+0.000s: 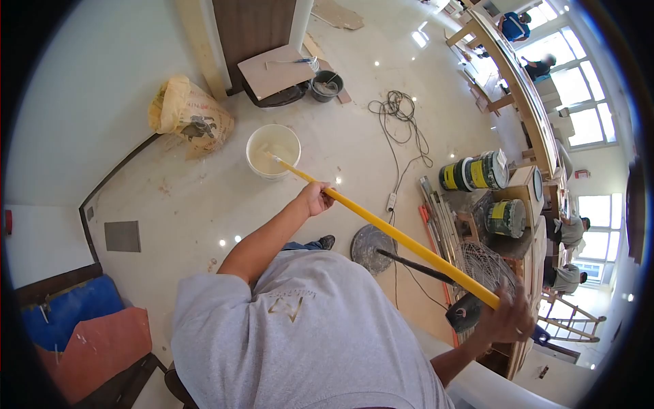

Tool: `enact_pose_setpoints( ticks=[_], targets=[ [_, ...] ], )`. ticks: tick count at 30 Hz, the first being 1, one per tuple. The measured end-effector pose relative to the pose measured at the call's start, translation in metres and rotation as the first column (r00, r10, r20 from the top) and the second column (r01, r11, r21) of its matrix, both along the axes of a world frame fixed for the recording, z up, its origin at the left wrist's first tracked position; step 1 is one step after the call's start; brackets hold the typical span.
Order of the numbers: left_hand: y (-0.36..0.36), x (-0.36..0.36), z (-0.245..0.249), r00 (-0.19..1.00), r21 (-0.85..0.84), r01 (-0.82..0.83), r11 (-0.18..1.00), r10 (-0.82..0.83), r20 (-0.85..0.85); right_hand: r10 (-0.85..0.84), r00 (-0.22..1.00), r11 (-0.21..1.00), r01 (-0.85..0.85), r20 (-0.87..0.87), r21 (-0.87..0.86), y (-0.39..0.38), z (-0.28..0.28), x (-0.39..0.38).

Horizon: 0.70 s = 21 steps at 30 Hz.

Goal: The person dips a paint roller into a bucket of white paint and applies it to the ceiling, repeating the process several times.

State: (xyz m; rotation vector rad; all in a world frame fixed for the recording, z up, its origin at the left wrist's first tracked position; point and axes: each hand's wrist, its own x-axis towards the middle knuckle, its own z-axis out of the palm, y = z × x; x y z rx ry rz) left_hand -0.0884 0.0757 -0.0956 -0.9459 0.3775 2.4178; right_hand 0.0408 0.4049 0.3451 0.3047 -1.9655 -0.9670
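A long yellow pole (395,234) runs diagonally across the view. My left hand (317,198) is wrapped round it near its lower end, above the floor. Toward the other end, at the lower right, my right hand (507,317) is closed round the pole, slightly blurred. The pole's pale tip reaches into a white bucket (293,140), which holds something whitish. Whether the tip touches the contents I cannot tell.
Left of the bucket stands a paper sack (197,123). A black bucket (327,86) sits beyond. Cable (395,109) lies on the floor. At right are a standing fan (484,269), metal lengths (443,218) and paint buckets (485,170). Several people work by the windows.
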Motion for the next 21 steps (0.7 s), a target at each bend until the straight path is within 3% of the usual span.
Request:
enact_pose_setpoints(
  ticks=[3,5,6,9,12,13,18,20,21],
  targets=[
    [-0.006,-0.009,-0.006,1.000,0.014,0.011,1.000,-0.011,0.004,0.048,0.999,0.998,-0.048,-0.014,0.034,-0.010,-0.007,-0.008],
    [-0.007,0.006,0.025,0.990,0.069,0.122,0.990,-0.116,-0.080,0.048,0.999,0.999,-0.048,-0.017,0.004,0.008,0.020,-0.003],
    [-0.007,0.014,0.062,0.990,0.050,0.131,0.990,-0.128,-0.051,0.046,0.999,0.999,-0.046,-0.011,-0.012,0.017,0.030,0.001],
    [-0.011,0.015,0.085,0.995,-0.011,0.074,0.997,-0.074,-0.073,0.061,0.998,0.994,-0.064,-0.028,-0.089,0.024,0.034,0.008],
    [-0.016,-0.002,0.030,0.998,0.053,0.051,0.997,-0.049,-0.027,0.054,0.998,0.998,-0.054,0.021,-0.014,0.005,0.008,0.005],
    [-0.016,-0.002,0.034,0.996,0.054,0.073,0.996,-0.070,-0.046,0.053,0.998,0.999,-0.053,0.020,0.004,0.001,0.004,0.004],
    [-0.012,0.022,0.097,0.980,0.141,0.163,0.977,-0.143,-0.142,0.034,0.997,0.999,-0.032,-0.067,0.020,0.021,0.059,0.010],
    [-0.010,0.027,0.102,0.982,0.217,0.146,0.965,-0.116,-0.147,-0.066,0.988,0.992,0.079,-0.139,0.093,0.043,0.082,0.019],
    [-0.009,0.027,0.099,0.987,0.261,0.126,0.957,-0.094,-0.132,-0.029,0.993,0.994,0.041,-0.118,0.103,0.047,0.098,0.020]
  ],
)
